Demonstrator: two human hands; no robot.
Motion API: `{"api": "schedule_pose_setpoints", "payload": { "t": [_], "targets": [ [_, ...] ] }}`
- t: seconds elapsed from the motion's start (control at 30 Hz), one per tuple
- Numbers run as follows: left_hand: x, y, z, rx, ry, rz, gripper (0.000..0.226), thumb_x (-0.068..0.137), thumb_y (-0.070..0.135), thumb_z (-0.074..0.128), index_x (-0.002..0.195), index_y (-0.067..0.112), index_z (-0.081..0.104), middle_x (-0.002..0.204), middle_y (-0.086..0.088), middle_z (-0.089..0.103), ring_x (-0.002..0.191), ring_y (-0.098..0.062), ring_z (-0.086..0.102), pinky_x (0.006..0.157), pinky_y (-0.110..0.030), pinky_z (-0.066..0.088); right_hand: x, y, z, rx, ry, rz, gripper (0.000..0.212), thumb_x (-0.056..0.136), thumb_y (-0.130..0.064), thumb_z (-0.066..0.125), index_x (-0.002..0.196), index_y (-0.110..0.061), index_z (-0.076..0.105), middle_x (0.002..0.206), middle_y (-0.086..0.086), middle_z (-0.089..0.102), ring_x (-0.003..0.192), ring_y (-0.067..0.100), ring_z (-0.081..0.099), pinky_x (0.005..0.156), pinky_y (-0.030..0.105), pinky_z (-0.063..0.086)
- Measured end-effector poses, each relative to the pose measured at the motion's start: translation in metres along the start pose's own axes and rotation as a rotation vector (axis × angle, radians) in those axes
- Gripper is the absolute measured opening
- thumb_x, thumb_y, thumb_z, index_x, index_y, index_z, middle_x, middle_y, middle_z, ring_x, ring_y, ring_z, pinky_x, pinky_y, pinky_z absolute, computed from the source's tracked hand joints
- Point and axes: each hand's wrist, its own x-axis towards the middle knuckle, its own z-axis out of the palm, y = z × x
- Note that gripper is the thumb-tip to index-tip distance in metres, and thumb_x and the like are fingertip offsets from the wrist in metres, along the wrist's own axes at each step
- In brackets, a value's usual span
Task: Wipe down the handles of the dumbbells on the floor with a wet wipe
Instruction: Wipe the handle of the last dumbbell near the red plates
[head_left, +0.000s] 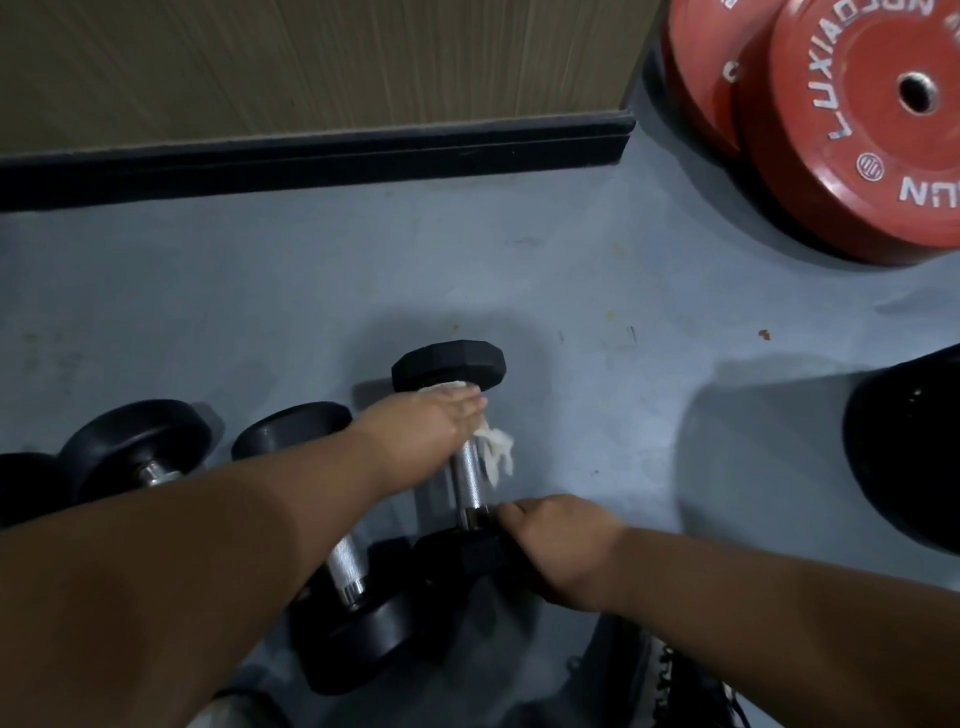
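Note:
A small black hex dumbbell (449, 366) lies on the grey floor, its chrome handle (470, 480) running toward me. My left hand (434, 431) grips the far part of that handle with a white wet wipe (498, 452) wrapped under its fingers; a loose end hangs to the right. My right hand (561, 545) holds the near black head (467, 556) of the same dumbbell, fingers curled round it. To its left lies a round-headed dumbbell (348, 566), partly hidden by my left forearm. Further left is another round dumbbell (140, 447).
Two red bumper plates (852, 130) lean at the top right. A large black weight (914, 457) sits at the right edge. A wooden wall with black skirting (311, 156) runs across the back. A shoe (685, 686) shows at the bottom.

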Motion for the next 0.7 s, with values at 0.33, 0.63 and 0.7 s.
{"api": "schedule_pose_setpoints", "payload": {
  "t": [0.33,0.63,0.7],
  "targets": [
    [-0.043,0.031,0.026,-0.185,0.137,0.273,0.04,0.096,0.014,0.054,0.134,0.003,0.059,0.142,-0.011,0.055,0.133,-0.026,0.05,0.107,-0.038,0.044,-0.002,0.001,0.011,0.146,-0.03,0.003,0.053,0.088,-0.021,0.056,0.135,-0.008,0.036,0.125,0.015,0.053,0.107,0.034,0.057,0.091,0.042,0.049],
    [-0.027,0.028,0.03,-0.134,0.116,0.135,0.044,0.082,0.006,0.066,0.126,0.002,0.064,0.136,-0.016,0.059,0.13,-0.032,0.054,0.108,-0.046,0.042,0.001,-0.008,-0.002,0.014,-0.025,-0.036,0.032,0.09,-0.01,0.052,0.119,-0.006,0.042,0.114,0.018,0.059,0.098,0.036,0.061,0.082,0.042,0.051],
    [-0.037,0.031,0.031,-0.173,0.094,0.22,0.038,0.091,0.009,0.054,0.127,0.002,0.064,0.137,-0.014,0.059,0.13,-0.031,0.053,0.105,-0.046,0.046,0.002,-0.011,-0.003,-0.032,-0.019,-0.048,0.032,0.09,-0.008,0.051,0.12,-0.003,0.042,0.111,0.02,0.06,0.093,0.038,0.062,0.077,0.043,0.051]
  ]
}}
